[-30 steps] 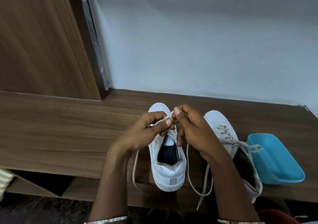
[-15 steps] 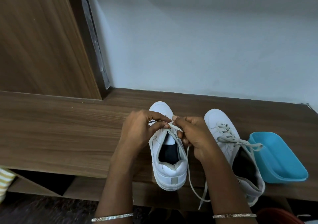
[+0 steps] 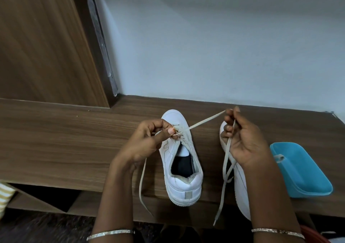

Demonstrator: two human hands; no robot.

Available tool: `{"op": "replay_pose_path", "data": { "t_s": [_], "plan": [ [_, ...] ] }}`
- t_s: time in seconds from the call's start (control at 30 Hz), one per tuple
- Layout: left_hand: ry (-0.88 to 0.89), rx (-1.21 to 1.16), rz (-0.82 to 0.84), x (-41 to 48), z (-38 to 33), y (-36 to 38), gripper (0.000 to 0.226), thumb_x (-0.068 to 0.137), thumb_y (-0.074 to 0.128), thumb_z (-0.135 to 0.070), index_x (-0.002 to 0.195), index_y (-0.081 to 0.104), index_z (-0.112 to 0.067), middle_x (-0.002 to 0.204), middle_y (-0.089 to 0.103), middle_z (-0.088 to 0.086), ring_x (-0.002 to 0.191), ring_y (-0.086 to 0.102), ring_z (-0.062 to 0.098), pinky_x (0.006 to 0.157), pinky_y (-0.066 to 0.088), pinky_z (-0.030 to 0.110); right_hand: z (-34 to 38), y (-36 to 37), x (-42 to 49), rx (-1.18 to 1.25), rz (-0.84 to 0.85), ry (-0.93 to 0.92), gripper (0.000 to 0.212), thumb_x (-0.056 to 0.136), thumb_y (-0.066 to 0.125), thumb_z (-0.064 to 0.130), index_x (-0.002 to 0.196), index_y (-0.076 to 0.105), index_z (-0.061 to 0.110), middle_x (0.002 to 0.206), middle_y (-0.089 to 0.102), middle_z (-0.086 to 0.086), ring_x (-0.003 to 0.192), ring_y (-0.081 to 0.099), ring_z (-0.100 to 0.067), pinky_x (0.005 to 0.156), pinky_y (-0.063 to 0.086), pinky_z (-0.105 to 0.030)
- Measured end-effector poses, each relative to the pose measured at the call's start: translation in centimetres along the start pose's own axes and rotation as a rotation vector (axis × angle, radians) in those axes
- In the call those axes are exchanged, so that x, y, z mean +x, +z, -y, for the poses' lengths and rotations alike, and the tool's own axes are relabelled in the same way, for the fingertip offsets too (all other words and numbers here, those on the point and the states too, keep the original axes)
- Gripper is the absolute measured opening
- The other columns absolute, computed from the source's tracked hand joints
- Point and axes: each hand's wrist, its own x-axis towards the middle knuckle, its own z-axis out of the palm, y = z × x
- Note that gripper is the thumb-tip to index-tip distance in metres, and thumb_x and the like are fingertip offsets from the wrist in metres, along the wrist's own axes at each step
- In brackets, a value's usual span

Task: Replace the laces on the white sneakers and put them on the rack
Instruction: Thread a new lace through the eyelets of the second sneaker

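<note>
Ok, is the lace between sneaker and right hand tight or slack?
Tight: the lace runs straight from the sneaker to the right hand, which pinches it.

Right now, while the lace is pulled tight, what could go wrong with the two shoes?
1. The sneaker has its heel past the shelf edge. The right hand pulling the lace taut might drag or tip it off, though the left hand pinches at the eyelets.
2. The second sneaker also overhangs, and the lace's loose end hangs beside it; a snag might pull it down.
</note>
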Motion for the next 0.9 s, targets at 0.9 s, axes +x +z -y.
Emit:
{"op": "replay_pose_path", "data": {
  "t_s": [0.9],
  "plan": [
    [-0.162, -0.287, -0.193, 0.8, 0.5, 0.5, 0.026, 0.071, 0.077, -0.027, 0.082, 0.076, -0.004, 0.075, 0.072, 0.01, 0.036, 0.028, 0.004, 0.036, 0.023, 0.014, -4.5, 4.0, -1.5, -1.451, 0.312, -0.535, 0.022, 0.08, 0.078, 0.051, 0.074, 0.077, 0.03, 0.113, 0.061, 0.019, 0.112, 0.049, -0.006, 0.094, 0.044, -0.042]
  ]
}}
